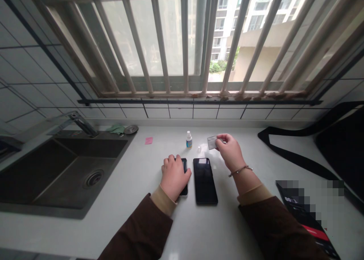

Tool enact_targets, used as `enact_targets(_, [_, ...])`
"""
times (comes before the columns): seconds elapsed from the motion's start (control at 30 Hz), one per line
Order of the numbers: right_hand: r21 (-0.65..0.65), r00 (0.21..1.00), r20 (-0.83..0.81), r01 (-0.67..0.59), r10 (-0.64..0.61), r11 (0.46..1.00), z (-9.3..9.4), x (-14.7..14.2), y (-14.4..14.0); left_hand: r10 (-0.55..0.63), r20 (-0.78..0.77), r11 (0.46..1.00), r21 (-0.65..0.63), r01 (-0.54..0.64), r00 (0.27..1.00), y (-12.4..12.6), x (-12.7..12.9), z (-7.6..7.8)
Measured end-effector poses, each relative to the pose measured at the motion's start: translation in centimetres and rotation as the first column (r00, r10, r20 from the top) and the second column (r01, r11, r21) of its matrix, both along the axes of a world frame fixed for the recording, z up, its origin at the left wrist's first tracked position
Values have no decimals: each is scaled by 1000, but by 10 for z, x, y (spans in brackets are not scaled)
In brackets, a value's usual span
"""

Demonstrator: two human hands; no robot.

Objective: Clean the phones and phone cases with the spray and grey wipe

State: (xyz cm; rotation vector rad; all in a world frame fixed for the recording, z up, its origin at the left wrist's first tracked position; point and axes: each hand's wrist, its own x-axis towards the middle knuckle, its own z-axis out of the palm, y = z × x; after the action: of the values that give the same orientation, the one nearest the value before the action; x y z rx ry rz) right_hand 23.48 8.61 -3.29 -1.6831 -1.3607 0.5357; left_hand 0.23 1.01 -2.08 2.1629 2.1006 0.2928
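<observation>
Just sink (71, 169), drain (93, 178) inside.

I see soft daylight coming through the barred window (182, 40), and it leaves the desk (119, 184) pale with weak shadows. The sink (57, 169) stays dim. Straight lines bend strongly near the edges.

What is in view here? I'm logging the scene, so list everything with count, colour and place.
phones: 2, black, side by side on the counter; the left one lies under the left hand
packet: 1, grey, pinched in the right hand
bottle: 1, white, behind the phones
note: 1, pink, right of the sink
sink: 1, dark, left
tap: 1, metal, behind the sink
cloth: 1, green, by the tap
bag: 1, black, right
left hand: flat on a phone
right hand: raised, bracelet on the wrist
</observation>
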Motion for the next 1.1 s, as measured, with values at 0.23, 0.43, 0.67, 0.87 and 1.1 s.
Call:
enact_targets(0.23, [-112, 991, 128, -31, 46, 993, -6, 4, 10, 3, -2, 1000, -7, -3, 1000, 0, 0, -1])
enact_targets(0.43, [-140, 910, 412, 15, 44, 990, 5, 6, -13, -2, 12, 1000, -7, 2, 1000, 0, -1, -3])
enact_targets(0.67, [-103, 735, 603, -315, 311, 944, 16, -46, -10, 8, -4, 1000, 15, -7, 1000, -1, -1, -3])
enact_targets(0.87, [-109, 743, 598, -296, 300, 949, -2, -62, -2, 19, -12, 1000, 6, -19, 1000, -2, 0, 0])
enact_targets(1.1, [228, 851, 509, -280, 131, 932, 36, -64, 10, 13, 7, 1000, 10, -13, 1000, -3, -1, 1])
